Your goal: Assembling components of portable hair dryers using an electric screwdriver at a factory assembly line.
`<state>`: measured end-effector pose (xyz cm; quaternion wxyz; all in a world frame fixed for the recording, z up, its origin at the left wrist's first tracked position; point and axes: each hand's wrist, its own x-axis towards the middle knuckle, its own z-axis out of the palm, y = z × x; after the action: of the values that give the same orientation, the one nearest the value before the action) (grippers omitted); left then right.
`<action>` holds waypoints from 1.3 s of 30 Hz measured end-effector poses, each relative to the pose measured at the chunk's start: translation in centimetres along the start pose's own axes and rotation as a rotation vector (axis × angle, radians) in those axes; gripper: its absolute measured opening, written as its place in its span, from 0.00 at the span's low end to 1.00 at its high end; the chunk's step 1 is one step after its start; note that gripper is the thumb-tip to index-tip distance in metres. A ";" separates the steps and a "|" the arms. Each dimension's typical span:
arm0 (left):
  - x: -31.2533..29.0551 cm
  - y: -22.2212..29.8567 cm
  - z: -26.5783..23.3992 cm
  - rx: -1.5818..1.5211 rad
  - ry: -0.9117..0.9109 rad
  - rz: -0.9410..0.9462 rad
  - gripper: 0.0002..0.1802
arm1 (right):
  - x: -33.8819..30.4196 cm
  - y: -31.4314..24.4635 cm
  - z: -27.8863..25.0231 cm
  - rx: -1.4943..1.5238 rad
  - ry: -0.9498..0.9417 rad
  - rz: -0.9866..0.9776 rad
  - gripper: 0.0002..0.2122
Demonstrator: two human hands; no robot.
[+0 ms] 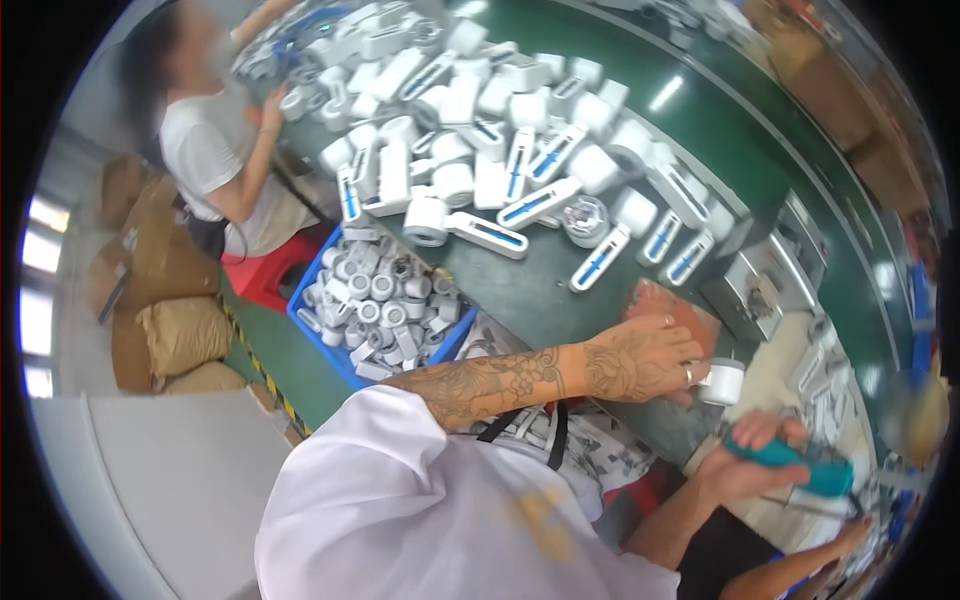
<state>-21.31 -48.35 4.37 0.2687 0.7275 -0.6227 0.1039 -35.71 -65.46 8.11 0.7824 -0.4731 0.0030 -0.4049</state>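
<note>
Left hand (pixel 645 358) grips 1 white cap (pixel 722 381) beside the bench (pixel 560 290); right hand (pixel 755 455) is closed on a teal driver (pixel 800 468). Many white parts (pixel 500 130) lie on the bench, seemingly unprocessed.

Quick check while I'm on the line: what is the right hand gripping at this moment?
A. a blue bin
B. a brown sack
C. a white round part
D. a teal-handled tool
D: the right hand is wrapped around a teal-handled tool, while the left hand rests on a white round part on the green table.
</note>
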 end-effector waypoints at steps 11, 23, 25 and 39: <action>-16.1 -8.9 -15.4 -0.104 1.137 -1.007 0.28 | -5.1 -0.5 -1.3 -0.269 0.003 0.043 0.33; -16.2 -10.6 -17.8 0.065 0.687 -1.189 0.35 | -4.4 0.8 1.3 -0.230 0.028 0.080 0.35; -16.2 -10.9 -17.2 -0.078 0.698 -1.110 0.32 | -4.7 0.4 0.8 -0.236 0.040 0.072 0.35; 2.6 -0.3 -7.4 -0.211 0.439 -0.543 0.16 | -4.4 -3.5 -2.3 -0.311 0.165 0.156 0.38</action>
<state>-19.14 -46.68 11.74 0.4873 0.7950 -0.3415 0.1179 -41.76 -65.16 7.80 0.7261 -0.5518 0.1663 -0.3750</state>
